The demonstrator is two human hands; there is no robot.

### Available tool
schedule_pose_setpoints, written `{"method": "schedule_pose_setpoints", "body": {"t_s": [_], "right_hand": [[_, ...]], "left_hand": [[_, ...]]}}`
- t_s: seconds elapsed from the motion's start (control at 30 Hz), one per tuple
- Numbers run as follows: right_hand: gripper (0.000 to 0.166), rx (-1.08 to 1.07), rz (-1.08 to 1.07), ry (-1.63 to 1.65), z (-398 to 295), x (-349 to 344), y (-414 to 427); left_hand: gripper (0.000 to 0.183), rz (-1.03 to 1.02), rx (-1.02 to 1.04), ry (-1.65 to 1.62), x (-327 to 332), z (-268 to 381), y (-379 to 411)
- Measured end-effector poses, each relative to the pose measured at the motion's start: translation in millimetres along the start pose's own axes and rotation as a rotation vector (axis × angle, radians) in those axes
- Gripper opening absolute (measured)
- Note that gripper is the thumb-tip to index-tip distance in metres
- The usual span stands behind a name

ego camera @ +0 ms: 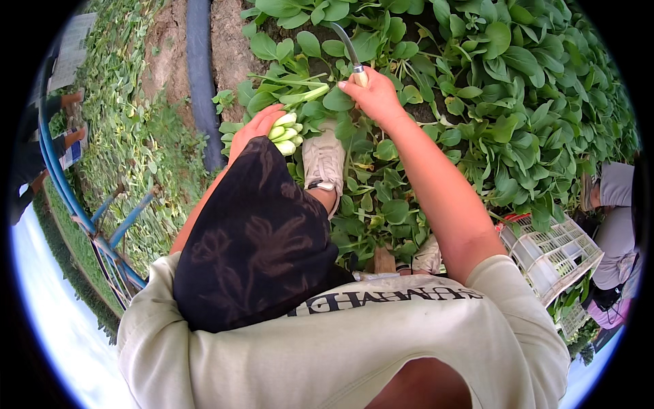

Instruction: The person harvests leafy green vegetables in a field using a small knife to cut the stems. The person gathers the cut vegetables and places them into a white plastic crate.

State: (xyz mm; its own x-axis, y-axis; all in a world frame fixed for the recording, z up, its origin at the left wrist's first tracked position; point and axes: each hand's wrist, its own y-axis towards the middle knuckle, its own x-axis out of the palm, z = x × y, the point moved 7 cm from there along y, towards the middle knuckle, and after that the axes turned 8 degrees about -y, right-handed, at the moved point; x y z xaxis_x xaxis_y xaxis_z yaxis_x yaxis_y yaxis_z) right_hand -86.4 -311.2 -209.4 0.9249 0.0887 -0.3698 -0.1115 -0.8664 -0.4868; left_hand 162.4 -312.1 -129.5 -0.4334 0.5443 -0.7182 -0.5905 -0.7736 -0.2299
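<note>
Beside my knee, my left hand (255, 128) is closed around a bunch of cut bok choy (287, 132), its pale green stem bases facing me. One more bok choy plant (312, 93) lies just above the bunch, its pale stem pointing right. My right hand (377, 94) grips the wooden handle of a sickle (349, 46), whose thin curved blade points up and away over the leaves. Around both hands spread low bok choy leaves (391, 148). Between the hands my light shoe (324, 156) stands among the plants.
A dense bok choy bed (516, 76) fills the right side. A black hose (200, 76) runs along bare soil on the left. Blue metal tubing (64, 163) curves at far left, near another person's hands. At right, a white plastic crate (552, 250) stands near another person's legs (615, 225).
</note>
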Motion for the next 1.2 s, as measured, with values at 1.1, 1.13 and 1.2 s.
{"method": "schedule_pose_setpoints", "body": {"t_s": [1.1,1.13,1.2], "right_hand": [[0.026,-0.248,-0.084,0.729,-114.2,-38.7,-29.6],[0.030,-0.220,-0.114,0.441,-93.2,-41.8,-25.4],[0.038,-0.164,-0.182,-0.018,-68.8,-29.7,-23.7]], "left_hand": [[0.073,0.054,-0.146,-1.417,-97.5,27.3,80.7],[0.072,0.054,-0.135,-1.294,-115.0,29.2,82.7],[0.069,-0.057,-0.176,-0.991,-136.5,33.9,90.5]]}}
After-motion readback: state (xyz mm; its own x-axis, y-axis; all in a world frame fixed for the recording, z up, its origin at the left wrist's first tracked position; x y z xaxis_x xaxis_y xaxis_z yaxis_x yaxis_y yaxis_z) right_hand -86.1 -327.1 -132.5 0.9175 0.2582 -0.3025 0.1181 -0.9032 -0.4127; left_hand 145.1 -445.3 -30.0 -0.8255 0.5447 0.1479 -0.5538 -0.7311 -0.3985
